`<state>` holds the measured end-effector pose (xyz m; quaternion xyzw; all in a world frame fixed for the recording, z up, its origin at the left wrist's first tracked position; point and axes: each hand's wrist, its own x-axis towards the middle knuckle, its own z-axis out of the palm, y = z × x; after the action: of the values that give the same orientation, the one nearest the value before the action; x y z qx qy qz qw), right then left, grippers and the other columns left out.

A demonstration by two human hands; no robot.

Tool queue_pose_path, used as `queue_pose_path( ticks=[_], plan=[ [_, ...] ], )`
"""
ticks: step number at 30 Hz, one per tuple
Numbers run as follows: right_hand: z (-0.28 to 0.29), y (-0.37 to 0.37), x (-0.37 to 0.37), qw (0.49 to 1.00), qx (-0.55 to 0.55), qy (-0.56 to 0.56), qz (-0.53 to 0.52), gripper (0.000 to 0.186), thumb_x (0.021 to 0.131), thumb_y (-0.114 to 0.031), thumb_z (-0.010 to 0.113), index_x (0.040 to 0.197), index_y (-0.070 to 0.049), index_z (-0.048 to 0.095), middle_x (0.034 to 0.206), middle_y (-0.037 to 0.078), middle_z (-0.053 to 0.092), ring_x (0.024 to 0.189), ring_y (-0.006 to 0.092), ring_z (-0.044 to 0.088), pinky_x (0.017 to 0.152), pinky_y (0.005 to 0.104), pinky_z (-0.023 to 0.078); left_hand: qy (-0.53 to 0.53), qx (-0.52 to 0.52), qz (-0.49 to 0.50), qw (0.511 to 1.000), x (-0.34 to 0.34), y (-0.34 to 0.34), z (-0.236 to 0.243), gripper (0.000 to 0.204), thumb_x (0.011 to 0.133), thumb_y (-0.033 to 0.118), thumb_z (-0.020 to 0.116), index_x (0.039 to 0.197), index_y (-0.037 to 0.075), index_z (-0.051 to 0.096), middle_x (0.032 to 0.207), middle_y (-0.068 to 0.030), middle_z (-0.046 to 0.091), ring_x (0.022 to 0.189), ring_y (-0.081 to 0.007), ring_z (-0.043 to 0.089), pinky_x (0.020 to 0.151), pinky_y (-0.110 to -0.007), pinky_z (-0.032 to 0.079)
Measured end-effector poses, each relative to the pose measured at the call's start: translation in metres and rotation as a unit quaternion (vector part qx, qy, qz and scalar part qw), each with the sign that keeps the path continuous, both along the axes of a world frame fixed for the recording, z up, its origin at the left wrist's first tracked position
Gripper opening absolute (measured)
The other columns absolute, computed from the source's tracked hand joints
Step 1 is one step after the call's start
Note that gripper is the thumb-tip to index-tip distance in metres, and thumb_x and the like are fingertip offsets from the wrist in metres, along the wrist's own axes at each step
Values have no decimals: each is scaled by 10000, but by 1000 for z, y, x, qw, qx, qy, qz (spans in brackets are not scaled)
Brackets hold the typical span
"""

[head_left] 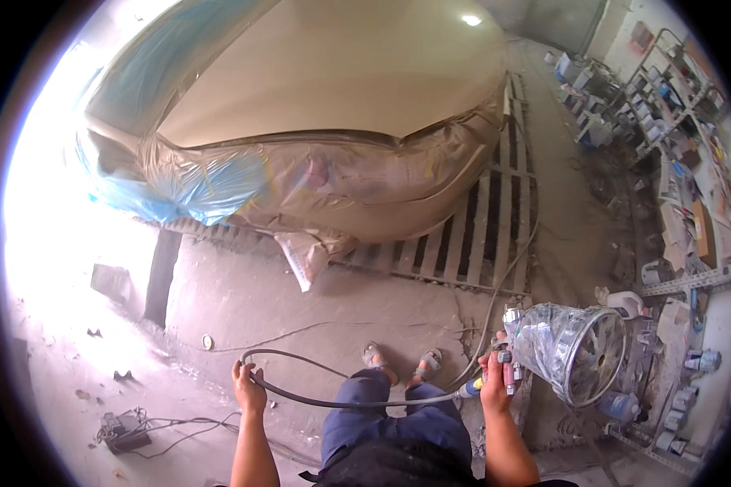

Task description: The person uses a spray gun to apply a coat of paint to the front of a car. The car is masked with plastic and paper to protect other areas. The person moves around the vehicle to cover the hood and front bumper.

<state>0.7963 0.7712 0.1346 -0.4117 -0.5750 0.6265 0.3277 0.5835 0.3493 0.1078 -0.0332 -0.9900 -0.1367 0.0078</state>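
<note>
Hands (250, 388) clenched, left around black hose (325, 401), right (494, 388) around spray gun (542, 341); container labels (701, 359) too small to read

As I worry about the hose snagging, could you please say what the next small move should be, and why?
Perhaps the left hand should ease the dark hose out to the side: it crosses in front of the legs to the tool in the right hand, and a loop bends back from the left hand toward the knees, so it could catch there.
</note>
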Motion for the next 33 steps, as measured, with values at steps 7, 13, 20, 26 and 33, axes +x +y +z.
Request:
queue_pose_path(
  ticks=[7, 13, 20, 26, 33],
  plan=[
    [-60, -25, -15, 984, -87, -89, 129, 368, 918, -222, 472, 1228, -25, 460, 752, -9, 521, 636, 55, 464, 580, 191, 368, -16, 3, 58, 998, 5, -42, -2, 190, 765, 68, 644, 942, 44, 578, 1215, -224, 460, 1082, -379, 480, 893, -395, 407],
    [-122, -71, -56, 979, -103, -97, 149, 251, 901, -190, 498, 1082, -19, 532, 692, 11, 539, 622, 92, 495, 563, 226, 392, -21, -42, 8, 999, -10, -99, -62, 214, 730, 41, 662, 927, 25, 579, 1211, -228, 449, 1078, -384, 480, 892, -394, 408],
    [-194, -136, -99, 958, 94, -161, 219, 221, 893, -131, 500, 1059, 12, 535, 822, 67, 569, 633, 118, 507, 549, 260, 418, -109, -80, 55, 989, -25, -184, -120, 228, 714, 13, 650, 927, 22, 567, 1224, -238, 436, 1073, -388, 489, 851, -392, 424],
    [-229, -186, -143, 945, 161, -177, 223, 260, 899, -108, 494, 1134, 3, 501, 1060, 87, 547, 717, 139, 553, 613, 266, 465, -136, -49, 118, 982, -33, -250, -156, 198, 747, 33, 638, 927, 13, 559, 1181, -238, 454, 1038, -377, 503, 827, -395, 430],
    [-228, -245, -204, 977, 10, -94, 189, 171, 892, -77, 515, 1041, 0, 547, 1016, 87, 595, 712, 150, 599, 622, 265, 483, -70, -41, 144, 986, -56, -323, -178, 181, 763, -20, 607, 933, -6, 546, 1067, -188, 506, 1015, -331, 500, 868, -359, 401]
  ],
)
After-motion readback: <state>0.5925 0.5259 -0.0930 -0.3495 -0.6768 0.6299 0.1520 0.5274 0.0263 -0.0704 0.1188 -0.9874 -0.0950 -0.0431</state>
